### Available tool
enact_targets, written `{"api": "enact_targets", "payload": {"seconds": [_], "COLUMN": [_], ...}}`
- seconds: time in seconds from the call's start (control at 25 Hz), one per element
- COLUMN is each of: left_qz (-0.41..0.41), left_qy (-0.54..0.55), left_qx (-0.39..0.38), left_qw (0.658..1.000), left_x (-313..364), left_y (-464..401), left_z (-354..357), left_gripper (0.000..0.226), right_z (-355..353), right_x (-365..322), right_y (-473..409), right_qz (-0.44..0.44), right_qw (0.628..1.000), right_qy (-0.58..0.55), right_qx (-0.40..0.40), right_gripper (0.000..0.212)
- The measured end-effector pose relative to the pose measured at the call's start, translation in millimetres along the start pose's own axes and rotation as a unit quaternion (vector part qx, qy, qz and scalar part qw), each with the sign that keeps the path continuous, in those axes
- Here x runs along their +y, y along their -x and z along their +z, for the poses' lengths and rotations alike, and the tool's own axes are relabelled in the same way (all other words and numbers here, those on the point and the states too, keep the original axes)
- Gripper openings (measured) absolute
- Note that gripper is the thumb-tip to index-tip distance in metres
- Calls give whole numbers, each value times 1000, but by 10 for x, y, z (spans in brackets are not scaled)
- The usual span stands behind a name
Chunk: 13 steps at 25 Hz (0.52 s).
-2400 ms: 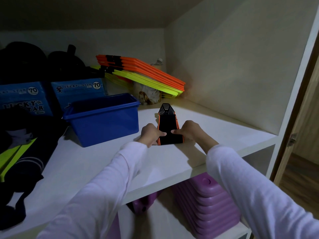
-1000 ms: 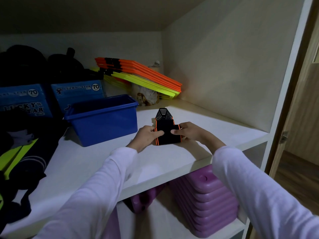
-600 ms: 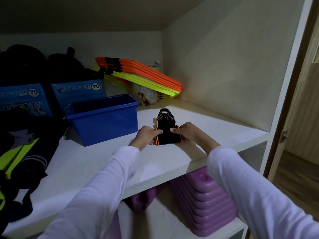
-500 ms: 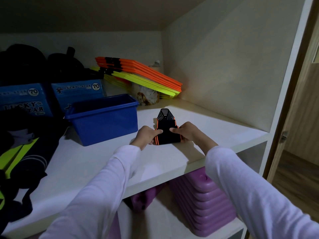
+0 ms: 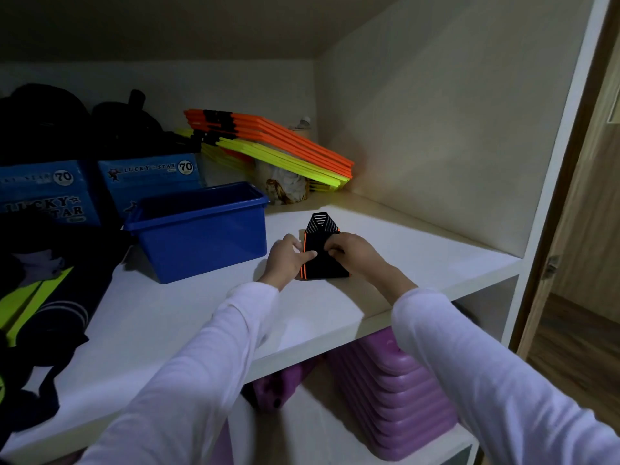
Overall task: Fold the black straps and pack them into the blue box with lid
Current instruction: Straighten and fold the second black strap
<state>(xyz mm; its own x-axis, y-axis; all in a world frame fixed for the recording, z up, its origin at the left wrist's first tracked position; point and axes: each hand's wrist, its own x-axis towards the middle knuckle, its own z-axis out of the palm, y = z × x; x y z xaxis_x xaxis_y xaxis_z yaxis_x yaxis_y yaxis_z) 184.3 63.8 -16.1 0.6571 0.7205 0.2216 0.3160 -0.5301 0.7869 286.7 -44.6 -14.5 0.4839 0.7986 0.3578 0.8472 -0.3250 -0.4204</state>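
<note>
Both hands, left hand (image 5: 288, 258) and right hand (image 5: 352, 255), pinch the folded black strap (image 5: 322, 263) just right of the blue box (image 5: 201, 229), the left nearer it

White shelf (image 5: 188, 317): upper board of a white cabinet. 
Orange and yellow flat bars (image 5: 275, 146): stacked at the back, tilted, leaning on a pale wrapped bundle (image 5: 285, 186). 
Two blue cartons (image 5: 151, 179) printed "LUCKY STAR 70": side by side at the back left. 
Dark bags (image 5: 67, 122): on top of and behind the cartons. 
Dark clothing with a yellow-green stripe (image 5: 37, 297): heaped at the left edge of the shelf. 
Purple stepped plastic pieces (image 5: 396, 391): stacked on the lower shelf. 
Wooden door (image 5: 590, 196): at far right.
</note>
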Motion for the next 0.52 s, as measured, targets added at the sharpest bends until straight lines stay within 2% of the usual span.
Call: {"api": "enact_targets", "payload": {"seconds": [0.16, 0.4, 0.52], "left_qz": [140, 150, 148], "left_qy": [-104, -113, -137], "left_qx": [-9, -63, -121], "left_qw": [985, 980, 972], "left_x": [45, 1, -36], "left_y": [52, 136, 152], "left_z": [-9, -92, -176], "left_gripper": [17, 32, 51], "right_z": [-40, -163, -211], "right_x": [9, -37, -16], "right_y": [8, 60, 77], "right_qz": [4, 32, 44], "right_qw": [1000, 993, 984], "right_qy": [-4, -24, -32], "right_qx": [-24, -112, -173], "right_gripper": [29, 36, 54]}}
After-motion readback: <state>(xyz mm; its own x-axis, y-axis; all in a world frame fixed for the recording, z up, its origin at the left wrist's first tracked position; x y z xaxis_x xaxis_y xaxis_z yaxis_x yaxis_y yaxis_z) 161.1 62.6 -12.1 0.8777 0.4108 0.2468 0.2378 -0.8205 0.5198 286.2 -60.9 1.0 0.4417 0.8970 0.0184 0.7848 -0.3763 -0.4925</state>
